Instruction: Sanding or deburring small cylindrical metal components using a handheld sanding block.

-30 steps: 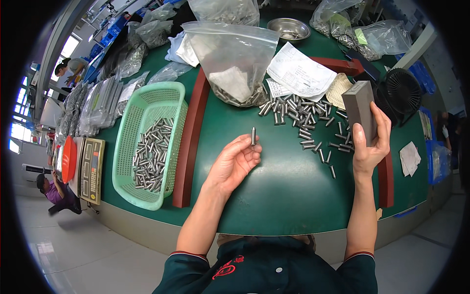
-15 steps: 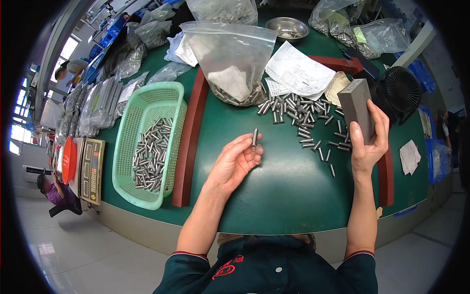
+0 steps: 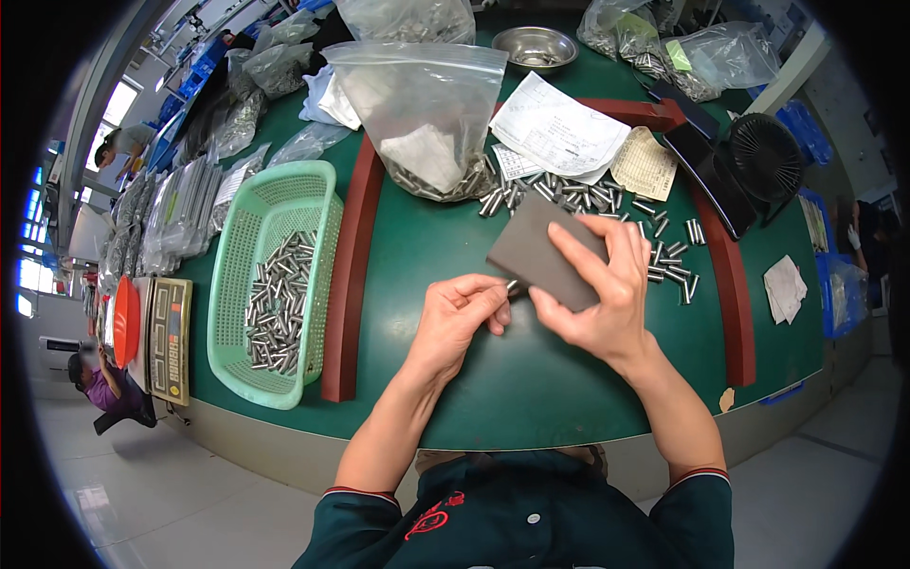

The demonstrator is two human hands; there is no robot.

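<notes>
Between the thumb and fingers of my left hand [image 3: 459, 318] is a small metal pin [image 3: 513, 285], mostly covered by the fingers. My right hand [image 3: 614, 294] is wrapped round a dark grey rectangular block [image 3: 542, 245], tilted over the middle of the table. The block's lower left edge is at the pin's end; whether they touch I cannot tell. Behind the right hand lies a loose pile of metal pins [image 3: 578, 196], partly hidden by the block. On the left, a green plastic basket [image 3: 225, 318] holds many similar pins [image 3: 284, 303].
Red-brown bars [image 3: 346, 313] frame the green tabletop [image 3: 417, 247]. A large clear bag [image 3: 417, 104], papers [image 3: 559, 128] and a metal bowl [image 3: 536, 45] stand at the back. A black fan [image 3: 766, 166] is at right, scales [image 3: 169, 337] at far left.
My right hand has swung left with the block, bringing it from the right bar to the pin. The left hand has turned, its fingers closing further over the pin.
</notes>
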